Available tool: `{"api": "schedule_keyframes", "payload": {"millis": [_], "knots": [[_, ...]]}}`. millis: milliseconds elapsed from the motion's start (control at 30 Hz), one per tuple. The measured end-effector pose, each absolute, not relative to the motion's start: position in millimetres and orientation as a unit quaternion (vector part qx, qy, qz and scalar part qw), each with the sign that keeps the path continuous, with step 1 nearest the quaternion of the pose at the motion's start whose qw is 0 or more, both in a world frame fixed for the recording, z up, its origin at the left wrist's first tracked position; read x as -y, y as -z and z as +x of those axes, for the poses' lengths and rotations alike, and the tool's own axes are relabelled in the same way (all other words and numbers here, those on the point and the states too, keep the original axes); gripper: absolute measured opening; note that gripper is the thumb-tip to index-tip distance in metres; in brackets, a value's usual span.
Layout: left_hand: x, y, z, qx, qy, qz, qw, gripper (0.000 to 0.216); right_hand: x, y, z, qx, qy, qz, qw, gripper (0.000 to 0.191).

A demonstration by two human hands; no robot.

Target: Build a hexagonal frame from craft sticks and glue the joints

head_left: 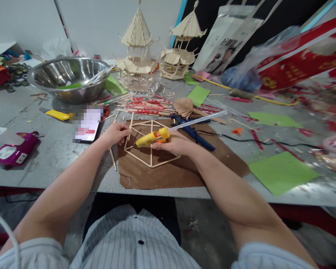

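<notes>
On a sheet of brown paper (168, 177) lies a hexagonal frame of thin wooden sticks (138, 157) with spokes across it. My left hand (116, 135) is closed at the frame's left corner, its fingertips pinching a wooden stick (132, 118). My right hand (176, 144) grips a yellow hot glue gun (149, 139) held over the frame. The gun's nozzle points left, towards the stick at my left fingers. A long clear glue stick (197, 121) juts from the gun's back end. The far right part of the frame is hidden by my right hand.
Behind the paper lie a pile of red-wrapped sticks (145, 104) and blue pliers-like tool (198, 138). A phone (88, 125), yellow cutter (57, 114) and steel bowl (70, 93) are at left. Two stick pagodas (136, 37) stand behind. Green paper (282, 172) lies right.
</notes>
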State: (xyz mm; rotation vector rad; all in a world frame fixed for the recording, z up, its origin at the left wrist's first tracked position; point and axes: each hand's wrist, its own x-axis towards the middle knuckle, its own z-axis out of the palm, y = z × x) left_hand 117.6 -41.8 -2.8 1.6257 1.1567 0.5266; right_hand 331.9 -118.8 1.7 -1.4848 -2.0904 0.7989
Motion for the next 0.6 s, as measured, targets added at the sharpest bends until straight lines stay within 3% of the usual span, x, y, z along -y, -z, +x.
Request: {"api": "schedule_keyframes", "payload": {"millis": [600], "knots": [[38.8,6.9,115.8,-0.467,-0.222,0.685,0.514,0.016,115.4,-2.2,341.6,0.752,-0.281,-0.558,0.209,0.039]]}}
